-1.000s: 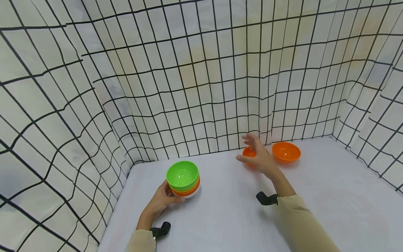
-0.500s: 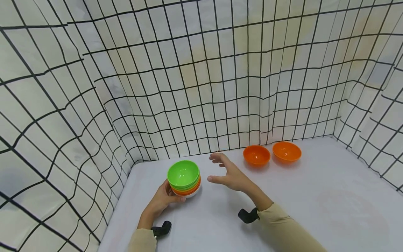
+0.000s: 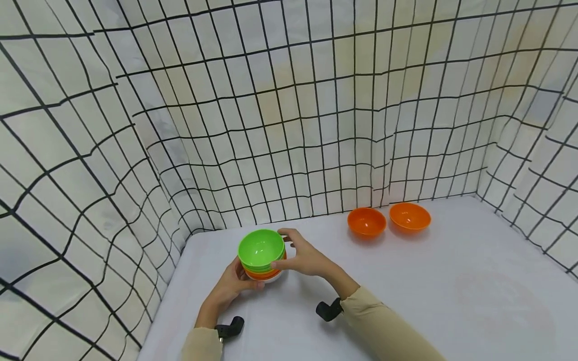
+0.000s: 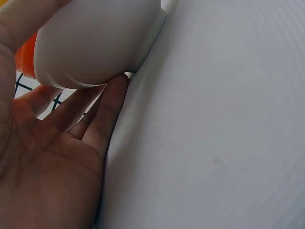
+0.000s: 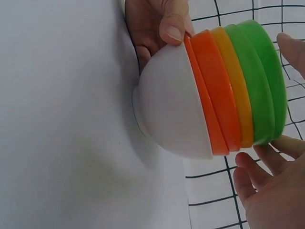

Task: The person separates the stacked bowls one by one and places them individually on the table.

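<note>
A stack of nested bowls stands upright on the table: a white bowl (image 5: pixel 171 105) lowest, then orange bowls (image 5: pixel 217 95), a yellow bowl (image 5: pixel 237 86) and green bowls (image 3: pixel 262 249) uppermost. Low on the stack, my left hand (image 3: pixel 230 287) grips the white bowl, thumb on the near side. My right hand (image 3: pixel 309 258) reaches around the upper green bowl from the right. In the right wrist view its fingers (image 5: pixel 269 164) meet or nearly meet the green side, while the thumb (image 5: pixel 290 52) looks apart from the rim. The far side of the stack is hidden.
Two separate orange bowls, a left one (image 3: pixel 367 223) and a right one (image 3: pixel 409 217), sit side by side at the back of the white table (image 3: pixel 451 281). White sheeting with a black grid (image 3: pixel 316 125) walls the table behind and at both sides.
My right hand has moved left from beside the left orange bowl to the green bowls on the stack. My left hand has kept its grip on the stack.
</note>
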The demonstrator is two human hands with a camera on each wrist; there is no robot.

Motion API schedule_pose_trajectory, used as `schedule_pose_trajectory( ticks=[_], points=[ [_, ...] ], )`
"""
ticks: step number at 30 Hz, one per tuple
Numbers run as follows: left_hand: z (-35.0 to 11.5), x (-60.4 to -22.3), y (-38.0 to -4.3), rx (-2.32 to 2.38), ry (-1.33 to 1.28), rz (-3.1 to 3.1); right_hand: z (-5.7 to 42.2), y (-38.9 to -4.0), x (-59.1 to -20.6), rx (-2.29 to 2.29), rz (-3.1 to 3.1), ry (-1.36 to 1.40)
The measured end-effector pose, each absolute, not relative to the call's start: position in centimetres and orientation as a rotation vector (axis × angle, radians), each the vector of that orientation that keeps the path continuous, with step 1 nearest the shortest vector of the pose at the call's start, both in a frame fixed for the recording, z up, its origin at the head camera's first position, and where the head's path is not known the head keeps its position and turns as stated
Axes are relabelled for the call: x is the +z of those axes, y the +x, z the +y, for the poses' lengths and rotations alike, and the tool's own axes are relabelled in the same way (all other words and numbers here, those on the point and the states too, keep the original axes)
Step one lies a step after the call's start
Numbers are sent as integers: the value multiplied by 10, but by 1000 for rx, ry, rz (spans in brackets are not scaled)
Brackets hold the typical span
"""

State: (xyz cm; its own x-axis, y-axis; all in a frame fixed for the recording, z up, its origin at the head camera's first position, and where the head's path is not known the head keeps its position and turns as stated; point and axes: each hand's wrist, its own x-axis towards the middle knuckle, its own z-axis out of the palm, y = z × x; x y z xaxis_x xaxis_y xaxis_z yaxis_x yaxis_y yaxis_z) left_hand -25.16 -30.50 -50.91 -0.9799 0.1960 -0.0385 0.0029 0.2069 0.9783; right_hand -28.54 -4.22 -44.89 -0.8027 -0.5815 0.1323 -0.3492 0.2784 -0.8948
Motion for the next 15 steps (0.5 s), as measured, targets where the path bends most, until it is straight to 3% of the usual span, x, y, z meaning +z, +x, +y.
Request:
schedule_pose_trajectory(
  ticks=[15],
  points=[
    [-305,-506,-249,1850,197,2316,-65,-295,-447,-1566,2218,-807]
  ],
)
